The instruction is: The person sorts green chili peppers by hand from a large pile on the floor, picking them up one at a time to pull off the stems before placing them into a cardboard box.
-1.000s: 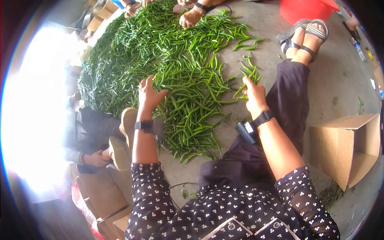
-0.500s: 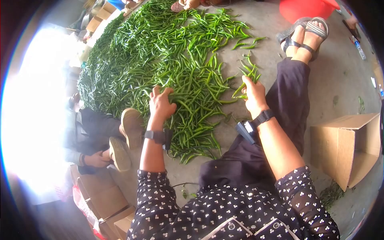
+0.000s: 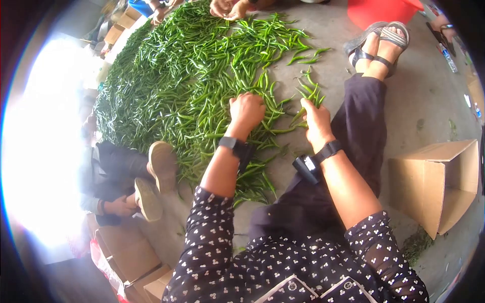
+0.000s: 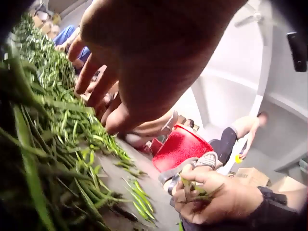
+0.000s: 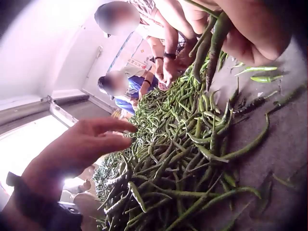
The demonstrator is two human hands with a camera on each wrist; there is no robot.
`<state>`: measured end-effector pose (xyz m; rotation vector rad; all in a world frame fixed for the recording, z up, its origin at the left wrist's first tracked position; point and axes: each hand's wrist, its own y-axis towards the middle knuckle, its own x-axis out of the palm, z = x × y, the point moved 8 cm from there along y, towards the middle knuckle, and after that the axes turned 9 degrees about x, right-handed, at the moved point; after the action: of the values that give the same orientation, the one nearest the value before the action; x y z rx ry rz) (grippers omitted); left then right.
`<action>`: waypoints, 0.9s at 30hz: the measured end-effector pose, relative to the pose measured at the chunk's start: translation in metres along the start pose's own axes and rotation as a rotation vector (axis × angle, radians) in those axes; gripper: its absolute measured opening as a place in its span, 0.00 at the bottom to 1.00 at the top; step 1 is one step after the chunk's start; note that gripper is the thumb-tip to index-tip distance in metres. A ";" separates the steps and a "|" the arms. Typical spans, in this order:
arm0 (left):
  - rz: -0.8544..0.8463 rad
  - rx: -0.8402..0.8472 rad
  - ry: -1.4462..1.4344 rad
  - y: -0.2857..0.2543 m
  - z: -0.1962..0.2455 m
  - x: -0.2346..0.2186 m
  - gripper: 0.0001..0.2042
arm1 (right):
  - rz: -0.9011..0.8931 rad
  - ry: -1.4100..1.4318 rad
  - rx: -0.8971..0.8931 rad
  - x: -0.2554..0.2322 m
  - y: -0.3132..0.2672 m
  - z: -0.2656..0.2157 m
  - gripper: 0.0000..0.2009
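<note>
over the near right part of the heap of green chillies (image 3: 166,86), my left hand (image 3: 247,112) hangs with fingers loosely stretched and a little apart, and i see nothing held in them. from above, the back of that hand hides the fingertips, so i cannot tell whether they touch the chillies. my right hand (image 3: 318,121) is at the right edge of the heap, beside my trousers (image 3: 364,111); its thumb and fingers are curled tight round a few picked-up chillies (image 5: 217,45), which poke out past them. the heap spreads wide over the grey floor (image 3: 333,65), and some loose chillies (image 4: 140,199) lie near that hand. past my sandals (image 3: 393,36) stands a red tub (image 3: 376,12), and to my right lies an open cardboard box (image 3: 417,187). other people's hands (image 3: 236,10) are at the heap's far edge, and someone's shoe (image 3: 162,164) rests just by its left side.
</note>
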<state>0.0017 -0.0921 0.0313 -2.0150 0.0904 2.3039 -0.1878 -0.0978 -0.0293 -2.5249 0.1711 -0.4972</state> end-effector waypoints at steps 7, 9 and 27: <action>-0.207 -0.218 0.023 0.028 -0.026 0.060 0.12 | -0.005 0.024 0.056 0.004 0.000 0.004 0.09; -0.193 -0.200 0.006 0.025 -0.030 0.065 0.11 | -0.012 0.023 0.073 0.005 -0.002 0.006 0.09; 0.182 0.476 -0.813 0.107 0.101 -0.077 0.29 | -0.030 0.059 0.117 0.007 -0.007 -0.003 0.08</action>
<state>-0.0986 -0.1900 0.1200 -0.8063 0.6982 2.6731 -0.1819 -0.0948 -0.0210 -2.4032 0.1232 -0.5776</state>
